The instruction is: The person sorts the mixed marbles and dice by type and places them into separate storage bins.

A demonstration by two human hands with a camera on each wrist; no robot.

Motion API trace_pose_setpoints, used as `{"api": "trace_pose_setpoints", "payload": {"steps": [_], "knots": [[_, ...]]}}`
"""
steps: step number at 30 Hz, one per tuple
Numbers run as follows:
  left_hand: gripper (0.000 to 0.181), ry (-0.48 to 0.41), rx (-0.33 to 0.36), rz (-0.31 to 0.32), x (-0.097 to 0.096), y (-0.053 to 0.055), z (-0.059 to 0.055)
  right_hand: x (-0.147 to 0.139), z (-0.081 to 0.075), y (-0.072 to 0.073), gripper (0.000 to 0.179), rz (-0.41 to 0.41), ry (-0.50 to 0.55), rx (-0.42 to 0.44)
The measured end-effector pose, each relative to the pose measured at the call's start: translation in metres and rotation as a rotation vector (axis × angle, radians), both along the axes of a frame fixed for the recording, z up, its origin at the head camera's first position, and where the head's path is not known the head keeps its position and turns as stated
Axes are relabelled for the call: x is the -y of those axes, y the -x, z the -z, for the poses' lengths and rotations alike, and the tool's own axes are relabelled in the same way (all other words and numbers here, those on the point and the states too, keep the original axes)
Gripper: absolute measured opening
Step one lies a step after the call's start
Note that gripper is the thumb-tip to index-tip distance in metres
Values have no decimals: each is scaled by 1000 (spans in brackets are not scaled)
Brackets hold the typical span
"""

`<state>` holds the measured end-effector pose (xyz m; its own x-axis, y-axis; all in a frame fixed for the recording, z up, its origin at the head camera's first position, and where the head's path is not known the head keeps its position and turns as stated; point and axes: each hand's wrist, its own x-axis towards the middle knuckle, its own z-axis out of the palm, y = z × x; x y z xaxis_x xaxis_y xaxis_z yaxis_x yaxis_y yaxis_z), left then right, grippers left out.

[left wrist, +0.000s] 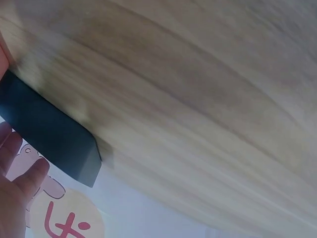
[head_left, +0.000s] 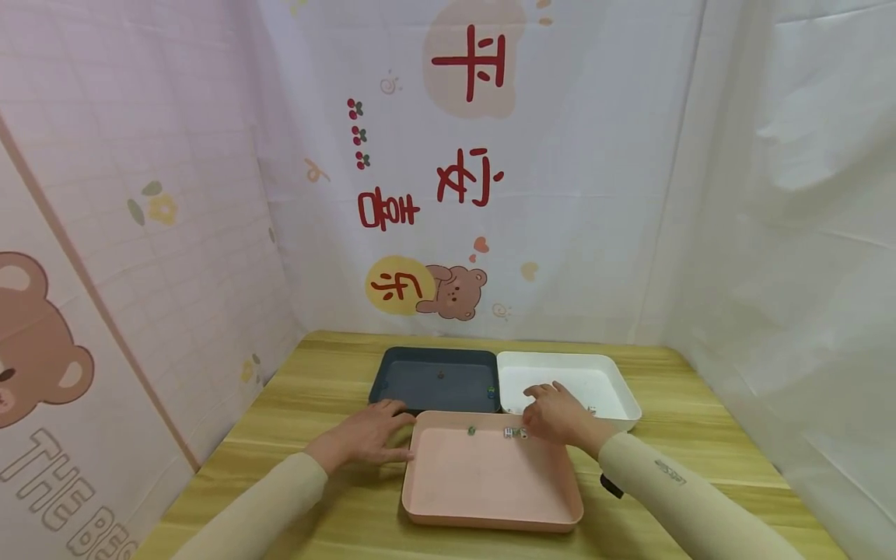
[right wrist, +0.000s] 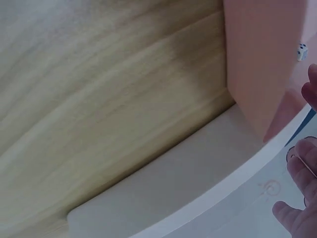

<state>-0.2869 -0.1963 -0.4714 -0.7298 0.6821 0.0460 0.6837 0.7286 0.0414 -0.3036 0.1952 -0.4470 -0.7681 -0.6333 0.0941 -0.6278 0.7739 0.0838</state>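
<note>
A pink tray (head_left: 490, 486) lies on the table in the head view. My left hand (head_left: 371, 433) is at its left rim with the fingers spread, thumb tip right at the edge. Over the tray's far right corner is my right hand (head_left: 556, 416), its fingers loosely bent and apart, with nothing visible between them. Close beside its fingertips sits a small row of dice, among them a white die (head_left: 509, 432). A greenish die (head_left: 471, 430) lies farther left. The right wrist view shows a white die (right wrist: 302, 52) in the tray near the fingers.
Behind the pink tray stand a dark blue tray (head_left: 413, 373) and a white tray (head_left: 619, 389), side by side. Small pieces lie in both, including a reddish one (head_left: 440, 375) in the blue tray. Printed cloth (head_left: 588, 194) hangs around the wooden table (head_left: 665, 467).
</note>
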Motion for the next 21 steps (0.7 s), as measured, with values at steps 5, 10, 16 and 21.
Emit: {"api": "trace_pose_setpoints", "payload": {"steps": [5, 10, 16, 21], "knots": [[68, -8, -3, 9, 1, 0, 0, -4, 8, -1, 11, -20, -2, -13], [68, 3, -9, 4, 1, 1, 0, -6, 16, 0, 18, -12, -40, -33], [69, 13, -4, -7, 1, 1, 1, -5, 21, 0, 15, -35, -72, -47], [69, 13, 8, -18, 0, 1, 0, -3, 23, 1, 13, -11, -55, -7]]}}
